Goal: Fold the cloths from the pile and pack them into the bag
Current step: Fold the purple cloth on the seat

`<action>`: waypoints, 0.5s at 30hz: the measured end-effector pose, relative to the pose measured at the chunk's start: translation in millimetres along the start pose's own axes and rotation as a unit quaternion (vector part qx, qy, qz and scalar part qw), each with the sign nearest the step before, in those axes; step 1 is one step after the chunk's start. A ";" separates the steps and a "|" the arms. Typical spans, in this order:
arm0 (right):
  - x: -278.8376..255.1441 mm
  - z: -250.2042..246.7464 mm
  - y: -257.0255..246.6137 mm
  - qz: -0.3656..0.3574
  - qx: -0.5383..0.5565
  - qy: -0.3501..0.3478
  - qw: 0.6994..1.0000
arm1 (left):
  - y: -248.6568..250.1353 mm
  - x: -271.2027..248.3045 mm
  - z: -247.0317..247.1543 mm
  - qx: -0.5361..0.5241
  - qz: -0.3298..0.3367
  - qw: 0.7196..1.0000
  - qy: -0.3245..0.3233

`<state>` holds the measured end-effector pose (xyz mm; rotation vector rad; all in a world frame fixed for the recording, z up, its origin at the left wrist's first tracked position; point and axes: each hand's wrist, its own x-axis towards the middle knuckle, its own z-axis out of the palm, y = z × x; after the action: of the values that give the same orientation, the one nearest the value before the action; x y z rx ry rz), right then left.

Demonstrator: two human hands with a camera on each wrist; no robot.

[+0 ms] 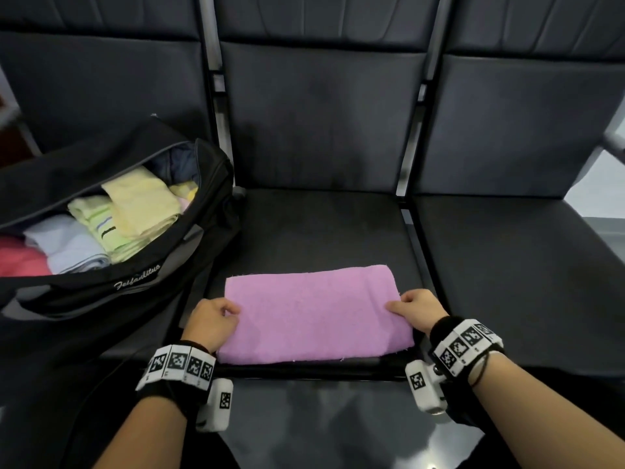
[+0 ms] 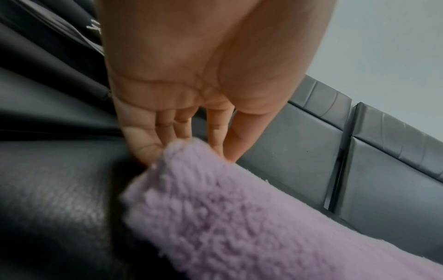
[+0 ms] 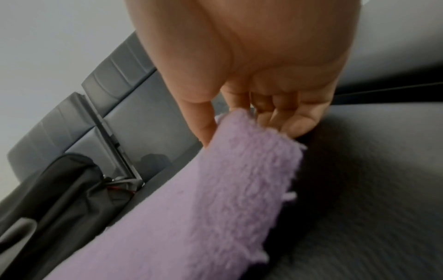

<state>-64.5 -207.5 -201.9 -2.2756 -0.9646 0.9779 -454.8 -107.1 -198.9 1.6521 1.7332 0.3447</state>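
A pink-purple towel cloth (image 1: 314,316) lies folded into a flat rectangle on the middle black seat (image 1: 321,231), near its front edge. My left hand (image 1: 220,316) pinches its left edge, thumb on top and fingers at the edge underneath, as the left wrist view shows with the hand (image 2: 189,140) against the fluffy cloth (image 2: 239,217). My right hand (image 1: 412,306) pinches the right edge the same way; in the right wrist view the hand (image 3: 249,123) has its thumb over the cloth (image 3: 215,199) and curled fingers below. The open black bag (image 1: 101,289) stands on the left seat.
Inside the bag lie folded cloths: yellow (image 1: 145,204), green-striped (image 1: 98,218), light blue (image 1: 67,245) and red (image 1: 20,258). The right seat (image 1: 524,265) holds nothing. Seat backs rise behind. A glossy dark floor lies below the seat's front edge.
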 end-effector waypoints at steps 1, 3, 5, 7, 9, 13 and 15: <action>-2.1 0.8 -0.9 -0.003 -0.016 -0.001 1.000 | 1.0 -0.3 0.9 -0.004 -0.001 1.000 0.000; -3.5 -0.9 -2.8 -0.004 -0.009 0.002 1.000 | 3.6 -1.0 2.5 -0.008 0.000 1.000 -0.001; -4.0 -10.5 -5.4 0.003 0.051 0.020 0.999 | 5.5 -1.1 3.8 -0.009 0.007 1.000 -0.006; -3.6 -27.2 -6.3 0.005 0.112 0.062 0.992 | 8.4 -1.5 7.2 -0.009 0.029 0.999 -0.030; -4.9 -44.7 -6.7 0.013 0.153 0.087 0.984 | 13.0 -2.4 13.8 -0.008 0.058 0.996 -0.066; -14.8 -61.4 -7.6 0.036 0.182 0.079 0.979 | 22.9 -3.1 24.8 -0.006 0.084 0.992 -0.097; -23.4 -60.5 -16.1 0.021 0.183 0.077 0.980 | 27.3 -3.1 24.4 -0.007 0.083 0.993 -0.081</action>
<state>-36.6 -223.8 -143.4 -2.0316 -0.6162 0.8966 -418.5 -112.7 -198.2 1.7673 1.4767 0.2907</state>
